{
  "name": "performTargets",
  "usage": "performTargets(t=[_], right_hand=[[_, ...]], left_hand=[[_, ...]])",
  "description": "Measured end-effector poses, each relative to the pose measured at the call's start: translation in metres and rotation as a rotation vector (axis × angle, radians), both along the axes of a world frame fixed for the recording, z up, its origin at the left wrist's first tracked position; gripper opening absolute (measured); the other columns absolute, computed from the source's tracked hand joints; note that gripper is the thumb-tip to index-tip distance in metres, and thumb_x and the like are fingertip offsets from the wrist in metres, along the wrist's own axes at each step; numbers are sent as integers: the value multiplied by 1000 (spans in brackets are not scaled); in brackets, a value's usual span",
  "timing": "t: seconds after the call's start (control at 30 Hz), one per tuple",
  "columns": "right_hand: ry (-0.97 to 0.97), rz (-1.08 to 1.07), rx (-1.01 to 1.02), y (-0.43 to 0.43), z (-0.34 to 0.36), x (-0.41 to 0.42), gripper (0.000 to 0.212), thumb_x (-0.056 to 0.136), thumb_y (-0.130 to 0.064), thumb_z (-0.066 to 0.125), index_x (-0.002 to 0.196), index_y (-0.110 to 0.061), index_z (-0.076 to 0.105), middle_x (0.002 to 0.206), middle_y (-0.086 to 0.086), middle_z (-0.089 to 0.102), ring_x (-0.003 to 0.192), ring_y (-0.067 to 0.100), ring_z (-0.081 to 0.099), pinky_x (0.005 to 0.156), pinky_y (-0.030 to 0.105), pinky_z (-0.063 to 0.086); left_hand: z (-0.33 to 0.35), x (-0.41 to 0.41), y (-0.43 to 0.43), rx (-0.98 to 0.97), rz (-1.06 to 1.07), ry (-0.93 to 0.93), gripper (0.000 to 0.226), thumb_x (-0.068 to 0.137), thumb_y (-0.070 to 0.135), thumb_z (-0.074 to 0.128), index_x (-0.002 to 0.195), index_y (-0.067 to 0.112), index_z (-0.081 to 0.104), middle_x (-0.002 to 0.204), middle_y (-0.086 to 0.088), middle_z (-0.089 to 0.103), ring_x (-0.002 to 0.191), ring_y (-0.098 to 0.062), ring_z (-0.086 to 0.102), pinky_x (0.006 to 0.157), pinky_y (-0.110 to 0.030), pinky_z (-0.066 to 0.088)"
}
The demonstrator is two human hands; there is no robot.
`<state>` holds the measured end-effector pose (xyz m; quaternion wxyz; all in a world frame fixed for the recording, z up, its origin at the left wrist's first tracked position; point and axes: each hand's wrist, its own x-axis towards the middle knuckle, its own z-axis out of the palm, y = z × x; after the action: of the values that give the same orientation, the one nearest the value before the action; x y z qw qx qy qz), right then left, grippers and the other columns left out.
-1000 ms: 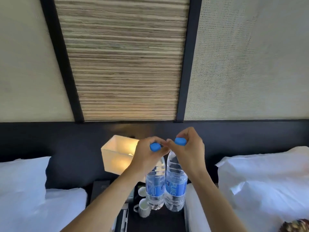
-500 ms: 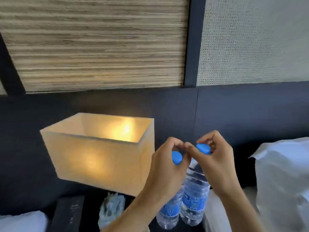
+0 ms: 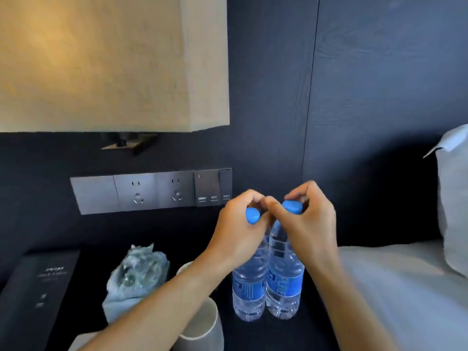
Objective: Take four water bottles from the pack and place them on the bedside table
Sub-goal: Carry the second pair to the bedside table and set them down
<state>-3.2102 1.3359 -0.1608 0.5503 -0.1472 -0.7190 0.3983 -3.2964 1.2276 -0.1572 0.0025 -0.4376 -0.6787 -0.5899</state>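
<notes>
Placing step: left hand (image 3: 238, 231) pinches neck of clear plastic blue-capped left bottle (image 3: 249, 287), right hand (image 3: 307, 224) neck of matching right bottle (image 3: 285, 287) — bases seemingly on dark bedside table (image 3: 253, 333). Next: release, two more likely due.

The left hand (image 3: 238, 234) gripped the neck of the left bottle (image 3: 248, 290), the right hand (image 3: 309, 224) the right bottle (image 3: 285, 287). Both bottles stood upright, touching, on the dark table (image 3: 253, 335) beside a cup (image 3: 202, 328). A lit lamp (image 3: 114, 62) hung above the sockets (image 3: 152, 191); a pillow (image 3: 453, 193) lay right.
</notes>
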Motion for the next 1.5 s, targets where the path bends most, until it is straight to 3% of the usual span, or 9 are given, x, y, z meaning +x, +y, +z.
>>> performTargets(t=[0.13, 0.5, 0.67, 0.8, 1.0, 1.07, 1.23, 1.4, 1.5], right_hand=[[-33, -17, -8, 4, -29, -16, 37, 72, -42, 84, 75, -28, 51, 70, -5, 62, 64, 11, 60, 53, 18, 46], [-15, -40, 54, 23, -61, -31, 37, 75, -50, 80, 77, -27, 50, 80, -13, 62, 76, 4, 63, 60, 11, 46], [33, -41, 33, 30, -72, -32, 39, 78, -52, 79, 81, -23, 54, 78, -6, 63, 73, 8, 63, 60, 16, 47], [-37, -18, 165, 33, -78, -27, 40, 83, -64, 66, 87, -26, 55, 78, -10, 59, 70, 7, 59, 58, 14, 43], [-206, 195, 232, 51, -72, -5, 32, 87, -60, 58, 97, -30, 62, 78, -10, 66, 64, 2, 55, 61, 13, 43], [-235, 257, 213, 58, -67, 1, 20, 90, -47, 64, 102, -31, 68, 85, -9, 72, 64, 1, 57, 63, 11, 44], [-254, 315, 250, 62, -62, 6, 20, 91, -21, 69, 107, -33, 71, 87, -20, 73, 64, -4, 60, 64, 6, 44], [-281, 282, 266, 59, -65, 3, 25, 87, -26, 74, 111, -29, 69, 88, -14, 71, 74, 7, 62, 72, 18, 46], [-266, 214, 292, 54, -65, 3, 28, 82, -43, 76, 106, -34, 68, 90, -8, 71, 73, 10, 64, 69, 18, 50]], left_hand=[[-28, -13, 6, -28, 80, -13, 17, 90, 25, 73, 77, 27, 62, 72, -1, 70, 51, -6, 55, 49, -22, 47], [-54, -20, 25, -19, 141, 27, 21, 91, 22, 71, 78, 28, 57, 68, 22, 69, 56, 4, 61, 51, -11, 45], [-60, -19, 31, 17, 197, 24, 22, 88, 32, 75, 84, 32, 54, 78, 2, 71, 61, -5, 63, 53, -17, 47], [-70, -16, 25, 40, 228, 110, 21, 91, 42, 67, 86, 34, 48, 95, 2, 68, 88, -24, 66, 74, -37, 55], [-63, -22, 6, -37, 96, 103, 20, 98, 42, 49, 96, 29, 63, 115, 9, 59, 118, -12, 53, 103, -26, 41], [-57, -24, -3, -55, 29, 64, 32, 91, 37, 50, 109, 22, 72, 121, 11, 65, 117, -6, 58, 101, -18, 41], [-55, -32, -20, -152, 3, 171, 38, 97, 16, 63, 135, 20, 65, 131, 7, 70, 112, -16, 68, 105, -36, 51], [-57, -35, -19, -146, 44, 228, 39, 96, 19, 69, 135, 19, 66, 134, 5, 68, 111, -16, 69, 103, -40, 53], [-58, -35, -15, -117, 111, 257, 36, 91, 26, 76, 126, 19, 71, 121, 8, 73, 99, -13, 70, 95, -34, 56]])
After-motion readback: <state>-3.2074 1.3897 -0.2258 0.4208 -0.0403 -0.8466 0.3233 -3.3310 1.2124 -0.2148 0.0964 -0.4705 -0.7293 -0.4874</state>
